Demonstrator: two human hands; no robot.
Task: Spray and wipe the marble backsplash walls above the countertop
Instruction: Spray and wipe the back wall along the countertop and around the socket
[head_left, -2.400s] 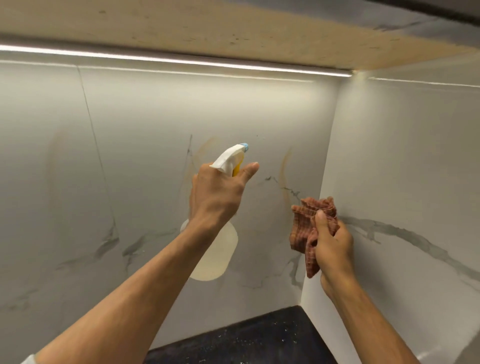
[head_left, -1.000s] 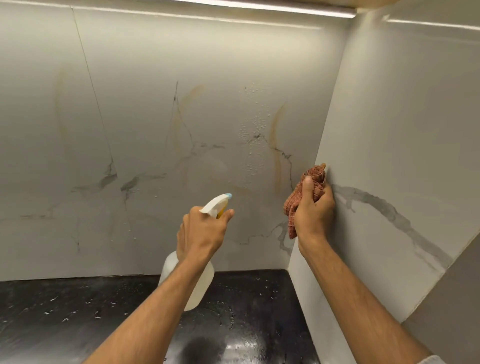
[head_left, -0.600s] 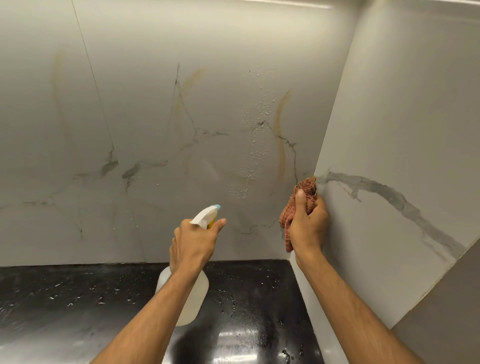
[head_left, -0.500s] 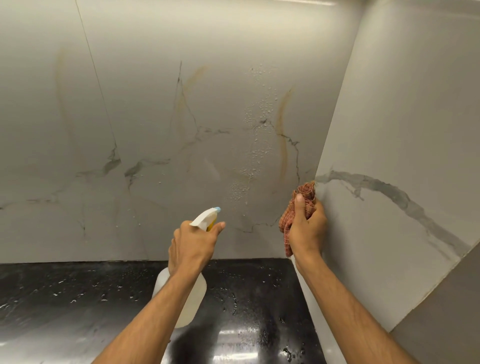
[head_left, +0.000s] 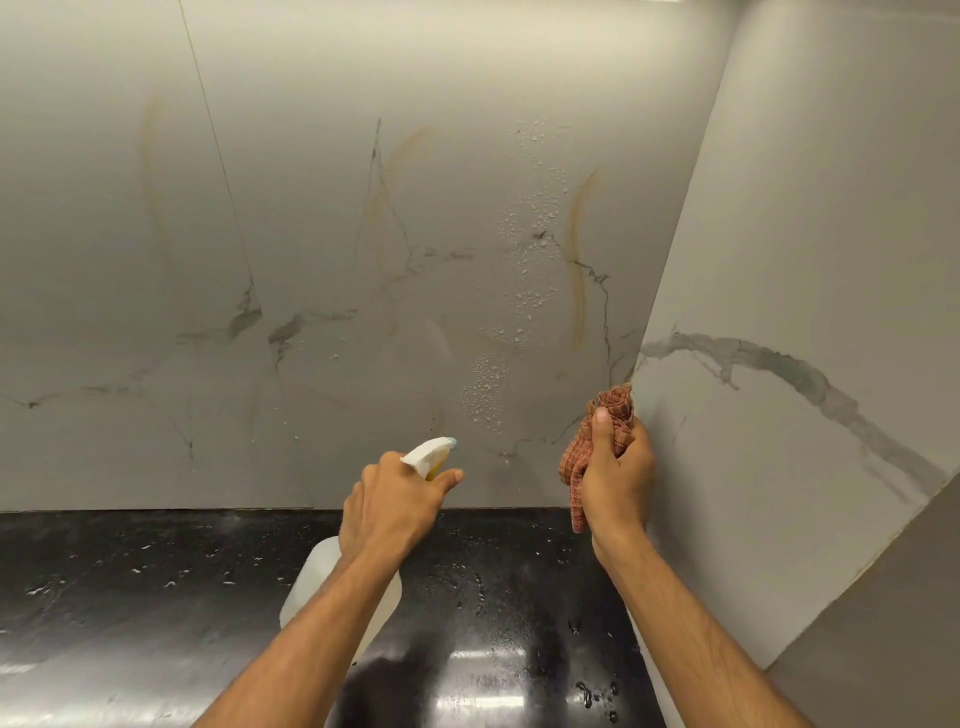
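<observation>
Wall: marble backsplash (head_left: 311, 208) was droplet-spattered above the black desk (head_left: 130, 597).
Left hand (head_left: 389, 509): grip held the spray bottle (head_left: 311, 584) before the backsplash.
Right hand (head_left: 615, 478): grip clutched the checked cloth (head_left: 614, 402) at the backsplash corner.

Light falls from above, warm and brightest high on the back wall (head_left: 467, 78), greying down towards the worktop (head_left: 130, 597). The right side wall (head_left: 831, 234) is evenly lit. Two hard white glare patches sit on the wet black worktop near the viewer, with a dark blot beside them below the spray bottle (head_left: 311, 587). The droplets (head_left: 530, 208) glint. Focus is sharp, and the weave of the cloth (head_left: 615, 410) reads clearly. The wide lens leans the wall seam (head_left: 218, 156) and the corner.
</observation>
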